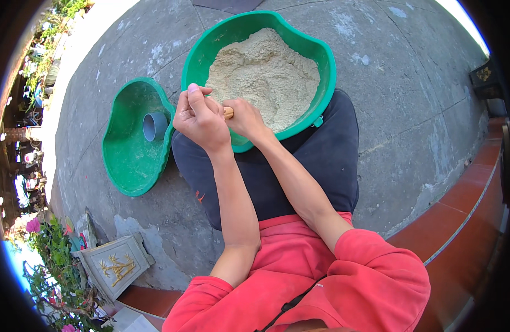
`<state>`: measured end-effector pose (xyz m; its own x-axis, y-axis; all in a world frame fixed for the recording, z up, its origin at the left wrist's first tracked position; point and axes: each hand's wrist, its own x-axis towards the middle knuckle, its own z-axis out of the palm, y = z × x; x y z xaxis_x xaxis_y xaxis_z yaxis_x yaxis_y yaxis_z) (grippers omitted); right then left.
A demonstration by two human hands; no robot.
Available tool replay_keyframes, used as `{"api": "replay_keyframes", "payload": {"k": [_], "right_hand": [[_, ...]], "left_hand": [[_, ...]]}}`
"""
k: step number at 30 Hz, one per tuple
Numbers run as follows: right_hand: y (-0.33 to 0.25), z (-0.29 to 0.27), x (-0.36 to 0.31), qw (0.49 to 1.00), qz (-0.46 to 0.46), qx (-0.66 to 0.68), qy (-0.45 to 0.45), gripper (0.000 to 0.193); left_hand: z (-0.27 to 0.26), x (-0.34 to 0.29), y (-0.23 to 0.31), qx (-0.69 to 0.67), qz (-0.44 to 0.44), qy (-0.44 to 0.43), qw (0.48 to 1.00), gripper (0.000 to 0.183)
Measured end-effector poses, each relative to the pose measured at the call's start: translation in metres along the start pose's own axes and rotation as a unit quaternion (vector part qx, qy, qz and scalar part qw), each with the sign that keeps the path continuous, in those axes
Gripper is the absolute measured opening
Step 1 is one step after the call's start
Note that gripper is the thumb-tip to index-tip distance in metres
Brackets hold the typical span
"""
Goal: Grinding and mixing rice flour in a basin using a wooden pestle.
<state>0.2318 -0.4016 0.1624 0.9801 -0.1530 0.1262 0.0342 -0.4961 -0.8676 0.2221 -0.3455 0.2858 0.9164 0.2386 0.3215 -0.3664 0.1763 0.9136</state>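
My left hand [202, 119] is closed, knuckles and thumb turned upward, over the near left rim of a green plastic basin [191, 63]. Whatever lies inside its fist is hidden. Right beside it, my right hand [245, 117] is wrapped round a wooden stick [228, 113], of which only a short light-brown piece shows between the two hands. The basin rests at my knees and holds a heap of pale beige powder [266, 74], hollowed in the middle. Both hands are above the basin's near edge.
On the grey concrete floor [399, 110] to the left sits a second green basin [119, 160], dusted inside, with a grey-blue plastic cup [154, 126] in it. A stone planter [115, 265] with flowering plants stands lower left. A red tiled step [449, 216] curves along the right.
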Motion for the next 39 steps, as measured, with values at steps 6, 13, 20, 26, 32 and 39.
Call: {"api": "replay_keyframes", "payload": {"k": [6, 13, 20, 26, 32, 39], "right_hand": [[0.006, -0.03, -0.001, 0.987, 0.045, -0.152, -0.01, 0.006], [-0.053, -0.106, -0.017, 0.968, 0.043, -0.169, -0.181, 0.015], [-0.032, -0.053, -0.004, 0.985, -0.172, -0.022, 0.004, 0.009], [-0.031, -0.038, -0.001, 0.966, -0.219, 0.054, 0.129, 0.013], [0.002, -0.031, 0.029, 0.97, -0.231, 0.076, -0.009, 0.019], [0.084, 0.003, 0.091, 0.971, -0.14, -0.125, -0.151, 0.022]], "left_hand": [[0.0, -0.004, -0.004, -0.072, 0.018, 0.024, 0.997, 0.043], [-0.001, -0.003, 0.019, -0.08, 0.035, -0.069, 0.994, 0.041], [-0.018, 0.006, -0.038, -0.068, 0.095, -0.099, 0.988, 0.054], [-0.005, -0.011, -0.036, 0.044, 0.267, -0.069, 0.96, 0.052], [0.007, -0.018, -0.047, 0.115, 0.197, 0.031, 0.973, 0.048], [-0.01, 0.0, -0.047, 0.041, 0.017, 0.165, 0.985, 0.048]]}}
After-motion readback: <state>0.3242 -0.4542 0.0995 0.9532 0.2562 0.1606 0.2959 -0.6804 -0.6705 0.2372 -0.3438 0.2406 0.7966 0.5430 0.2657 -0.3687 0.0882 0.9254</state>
